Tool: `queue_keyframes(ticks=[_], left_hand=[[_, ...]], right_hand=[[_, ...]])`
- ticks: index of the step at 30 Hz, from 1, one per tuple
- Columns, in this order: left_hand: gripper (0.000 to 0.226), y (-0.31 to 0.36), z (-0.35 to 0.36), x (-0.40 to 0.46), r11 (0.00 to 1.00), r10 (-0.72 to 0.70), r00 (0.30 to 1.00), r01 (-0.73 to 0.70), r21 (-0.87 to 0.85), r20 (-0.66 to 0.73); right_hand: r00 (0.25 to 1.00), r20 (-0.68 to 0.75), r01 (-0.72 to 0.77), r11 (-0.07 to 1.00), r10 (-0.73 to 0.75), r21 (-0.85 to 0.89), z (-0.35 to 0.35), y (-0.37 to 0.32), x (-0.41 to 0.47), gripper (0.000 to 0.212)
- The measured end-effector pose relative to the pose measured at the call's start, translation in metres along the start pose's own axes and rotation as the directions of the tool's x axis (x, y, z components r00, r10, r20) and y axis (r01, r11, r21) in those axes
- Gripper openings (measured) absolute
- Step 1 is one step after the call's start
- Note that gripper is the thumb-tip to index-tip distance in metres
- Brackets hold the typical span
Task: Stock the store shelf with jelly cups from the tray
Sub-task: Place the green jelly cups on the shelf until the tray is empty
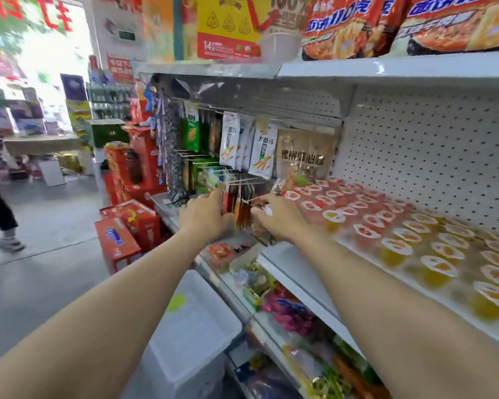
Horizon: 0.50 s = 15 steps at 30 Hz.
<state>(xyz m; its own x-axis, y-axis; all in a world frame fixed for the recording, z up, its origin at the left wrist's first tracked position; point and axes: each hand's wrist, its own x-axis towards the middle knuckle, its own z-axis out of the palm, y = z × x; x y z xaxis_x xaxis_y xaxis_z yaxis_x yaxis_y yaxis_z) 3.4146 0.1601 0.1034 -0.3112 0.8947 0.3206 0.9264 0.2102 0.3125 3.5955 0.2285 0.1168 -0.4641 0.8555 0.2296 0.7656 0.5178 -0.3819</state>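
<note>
Shelf (288, 263): you face a white metal shelf with a pegboard back, right half of frame.
On it: rows of jelly cups (398, 234), red toward centre, orange toward lower right.
Front strip: bare white.

A small grocery shop: white pegboard shelving (432, 145) at right carries rows of jelly cups (392, 226), snack packets (260, 151) hang on hooks mid-frame, red boxed goods (133, 226) stack on the floor, probably gift cartons.

A bare strip of shelf (296, 272) at frame centre lies open. Jelly cups (401, 234) crowd its right; hanging packets (239, 208) and hooks (213, 162) block the left.
</note>
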Motion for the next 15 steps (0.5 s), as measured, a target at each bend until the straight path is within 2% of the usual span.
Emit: queue_keyframes(ticks=[9,15], left_hand=[[0.070,-0.160,0.083,0.057,0.975,-0.221,0.968,0.220,0.018,0.118],[0.057,-0.265,0.174,0.101,0.900,-0.425,0.875,0.436,0.002,0.231]], right_hand=[[0.967,0.253,0.020,1.000,-0.023,0.013,0.158,-0.045,0.125,0.058],[0.903,0.428,0.020,0.997,-0.047,0.068,0.289,-0.045,0.219,0.053]])
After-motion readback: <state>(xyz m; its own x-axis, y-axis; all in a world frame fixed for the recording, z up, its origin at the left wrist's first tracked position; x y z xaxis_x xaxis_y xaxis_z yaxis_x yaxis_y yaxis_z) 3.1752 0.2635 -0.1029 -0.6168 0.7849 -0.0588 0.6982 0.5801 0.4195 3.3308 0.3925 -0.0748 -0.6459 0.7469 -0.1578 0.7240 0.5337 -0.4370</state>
